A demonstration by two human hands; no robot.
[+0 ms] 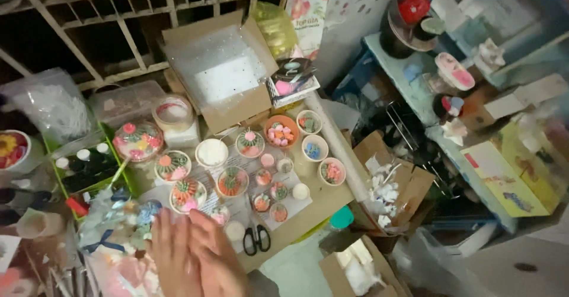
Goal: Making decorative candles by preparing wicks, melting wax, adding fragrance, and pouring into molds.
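head view: cluttered table point(323, 205), small decorated bowls; blurred hand point(192, 252), fingers together, near scissors point(256, 239).

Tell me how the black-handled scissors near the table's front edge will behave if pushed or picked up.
The scissors lie flat and closed on the table, so they would probably slide rather than roll. They look rigid, likely metal blades, so fairly heavy for their size. Being close to the table's edge, a careless push could send them off. The hands hover just left of them.
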